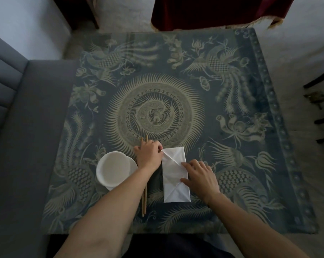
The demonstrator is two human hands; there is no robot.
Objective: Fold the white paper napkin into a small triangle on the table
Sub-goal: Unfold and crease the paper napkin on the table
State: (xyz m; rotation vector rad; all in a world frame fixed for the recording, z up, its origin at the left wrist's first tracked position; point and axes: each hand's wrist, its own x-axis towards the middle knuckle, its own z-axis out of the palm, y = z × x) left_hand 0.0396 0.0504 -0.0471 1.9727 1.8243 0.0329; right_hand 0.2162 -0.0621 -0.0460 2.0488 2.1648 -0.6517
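A white paper napkin, folded into a creased upright rectangle, lies low in the frame's centre on a blue patterned worktop. The left hand pinches its upper left corner between closed fingers, while the right hand presses flat, fingers spread, on its right edge. Left of them sit a white bowl and chopsticks.
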